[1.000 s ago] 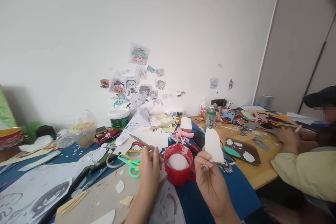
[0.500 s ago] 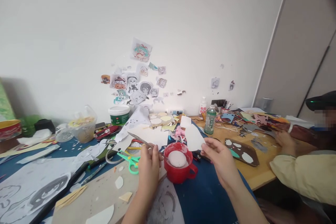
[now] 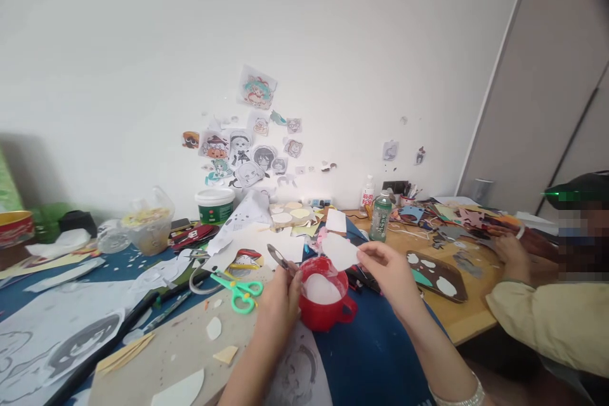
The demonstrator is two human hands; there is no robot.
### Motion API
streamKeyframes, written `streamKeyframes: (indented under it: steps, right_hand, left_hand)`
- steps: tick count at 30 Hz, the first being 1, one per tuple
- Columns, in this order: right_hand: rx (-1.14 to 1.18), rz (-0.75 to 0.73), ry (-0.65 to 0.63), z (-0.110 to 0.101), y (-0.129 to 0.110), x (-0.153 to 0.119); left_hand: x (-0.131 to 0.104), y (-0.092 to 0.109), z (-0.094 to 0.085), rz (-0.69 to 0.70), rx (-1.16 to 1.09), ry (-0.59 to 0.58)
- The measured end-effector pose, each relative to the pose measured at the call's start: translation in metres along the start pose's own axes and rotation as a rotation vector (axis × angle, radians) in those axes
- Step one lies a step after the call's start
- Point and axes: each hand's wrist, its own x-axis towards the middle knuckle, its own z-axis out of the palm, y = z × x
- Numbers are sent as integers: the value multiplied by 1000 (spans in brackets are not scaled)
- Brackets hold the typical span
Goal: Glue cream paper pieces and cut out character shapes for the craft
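My left hand [image 3: 280, 295] is closed around a slim metal tool with a flat, narrow blade [image 3: 276, 256], its tip pointing up and away. A white cut-out piece [image 3: 339, 251] with a rounded edge is pinched by one edge between the thumb and fingers of my right hand [image 3: 387, 266]. That piece hangs over the far rim of a red mug [image 3: 318, 316]. Inside the mug is a pale white substance [image 3: 321, 288]. Just left of my left hand, green-handled scissors [image 3: 242, 295] lie partly on a grey board [image 3: 190, 336].
Several cut scraps lie on the board. Behind stand a green-and-white tub [image 3: 214, 206] and a green bottle [image 3: 380, 219]. At right, a brown tray [image 3: 459, 276] holds white and green cut-outs; beyond it a co-worker's hand [image 3: 511, 247] rests among coloured scraps. Drawings [image 3: 250, 152] cover the wall.
My right hand has moved slightly left, bringing the white piece lower and over the mug. The blade in my left hand has turned from pointing left to a steeper angle.
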Motion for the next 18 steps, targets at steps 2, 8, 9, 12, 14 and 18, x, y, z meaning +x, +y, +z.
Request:
streamKeyframes:
  steps: [2,8,9,12,14,18]
  right_hand:
    - [-83,-6,-44,1,-4,2]
    - [-115,68,-168,3,-8,15]
    - [-87,85,-174,4,-8,17]
    - [-23,144,-207,6,-8,21]
    - [-8,145,-239,8,-8,21]
    - [3,111,-301,10,-3,20]
  left_hand:
    - [0,1,0,-29,-14,23]
    - [0,-1,-1,-112,-215,160]
    - [0,0,-2,-122,-251,187]
    - [0,3,-4,-133,-340,227]
    - [0,6,-6,-129,-376,237]
    - [-1,8,-8,-123,-411,272]
